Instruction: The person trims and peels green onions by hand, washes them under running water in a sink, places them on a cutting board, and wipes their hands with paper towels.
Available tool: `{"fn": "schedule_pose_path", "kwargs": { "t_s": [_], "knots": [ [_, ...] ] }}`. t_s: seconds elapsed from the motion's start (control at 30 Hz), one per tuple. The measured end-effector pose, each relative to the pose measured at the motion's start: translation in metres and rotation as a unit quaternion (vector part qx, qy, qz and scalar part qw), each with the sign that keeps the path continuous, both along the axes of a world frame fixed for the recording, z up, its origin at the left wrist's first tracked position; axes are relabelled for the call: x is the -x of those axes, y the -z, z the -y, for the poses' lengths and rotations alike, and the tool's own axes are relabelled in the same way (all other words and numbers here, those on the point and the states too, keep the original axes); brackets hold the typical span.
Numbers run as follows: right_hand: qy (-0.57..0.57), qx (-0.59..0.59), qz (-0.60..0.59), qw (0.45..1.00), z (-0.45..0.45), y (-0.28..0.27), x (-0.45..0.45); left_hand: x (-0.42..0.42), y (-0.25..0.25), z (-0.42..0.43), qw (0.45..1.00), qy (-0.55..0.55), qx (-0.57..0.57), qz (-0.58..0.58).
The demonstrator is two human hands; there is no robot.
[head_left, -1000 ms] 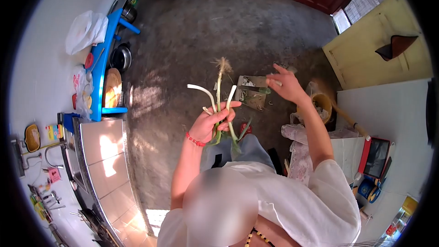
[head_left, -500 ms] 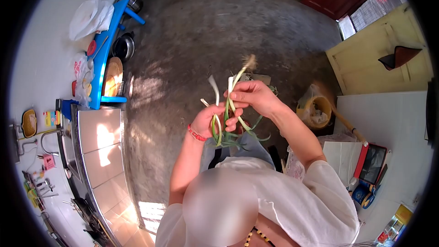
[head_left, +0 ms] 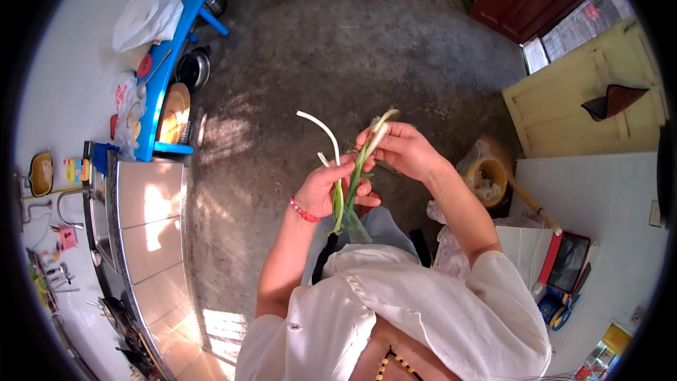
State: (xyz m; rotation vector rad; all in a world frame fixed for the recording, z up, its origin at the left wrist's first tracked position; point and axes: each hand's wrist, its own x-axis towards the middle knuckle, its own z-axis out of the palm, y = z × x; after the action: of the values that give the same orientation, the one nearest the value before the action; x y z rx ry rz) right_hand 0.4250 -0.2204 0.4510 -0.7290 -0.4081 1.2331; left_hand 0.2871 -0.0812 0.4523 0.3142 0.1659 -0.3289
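Observation:
My left hand (head_left: 326,187), with a red bracelet at the wrist, grips several green onions (head_left: 339,204) near their middle. One white stalk (head_left: 321,124) curves up and to the left out of this hand, and the green leaves hang below toward my lap. My right hand (head_left: 398,147) pinches the upper part of other onion stalks (head_left: 377,135), just right of my left hand. The root end shows above my right fingers. Where the stalks cross between the hands, their exact number is hard to tell.
At the left stand a blue table (head_left: 166,85) with a plastic bag (head_left: 147,20), and a tiled counter (head_left: 151,226). A yellow bucket (head_left: 489,182) is right of my right arm. A yellow door (head_left: 571,88) stands at the upper right, a red-framed object (head_left: 566,261) at the lower right.
My right hand was apart from the onions, then came in from the right and took hold of stalks. The root end has since dropped lower, nearer my right fingers.

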Motion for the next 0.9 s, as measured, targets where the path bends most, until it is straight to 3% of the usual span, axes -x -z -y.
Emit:
{"fn": "schedule_pose_path", "kwargs": {
  "t_s": [0.03, 0.1, 0.17, 0.27, 0.3, 0.4, 0.47, 0.67, 0.77, 0.9],
  "knots": [
    [-0.012, 0.005, 0.004, 1.0, 0.001, 0.003, -0.003, 0.0, 0.004, 0.0, 1.0, -0.005, -0.022, 0.004],
    [0.05, 0.135, 0.076, 0.987, 0.0, 0.006, 0.001, -0.001, 0.014, -0.001, 0.998, -0.013, -0.067, 0.01],
    [0.146, 0.253, 0.169, 0.941, -0.002, 0.009, 0.008, -0.001, 0.016, 0.002, 0.99, -0.065, -0.121, -0.021],
    [0.145, 0.24, 0.342, 0.897, 0.004, -0.012, 0.023, -0.004, 0.007, 0.005, 0.978, -0.108, -0.175, -0.042],
    [0.116, 0.22, 0.262, 0.932, 0.001, -0.021, 0.029, -0.005, 0.003, 0.005, 0.973, -0.109, -0.198, -0.048],
    [0.109, 0.27, 0.434, 0.853, -0.002, -0.012, 0.029, -0.009, 0.0, 0.009, 0.958, -0.092, -0.266, -0.053],
    [0.1, 0.266, 0.447, 0.848, -0.002, -0.016, 0.023, -0.01, 0.018, 0.004, 0.952, -0.057, -0.3, -0.021],
    [0.067, 0.259, 0.447, 0.854, 0.0, -0.01, 0.015, -0.017, 0.014, 0.001, 0.951, -0.042, -0.295, -0.084],
    [0.074, 0.25, 0.534, 0.804, 0.002, -0.003, 0.011, -0.018, 0.021, 0.0, 0.939, -0.011, -0.337, -0.07],
    [0.074, 0.296, 0.543, 0.782, 0.01, 0.002, 0.002, -0.016, 0.034, -0.003, 0.931, -0.008, -0.353, -0.089]
  ]
}}
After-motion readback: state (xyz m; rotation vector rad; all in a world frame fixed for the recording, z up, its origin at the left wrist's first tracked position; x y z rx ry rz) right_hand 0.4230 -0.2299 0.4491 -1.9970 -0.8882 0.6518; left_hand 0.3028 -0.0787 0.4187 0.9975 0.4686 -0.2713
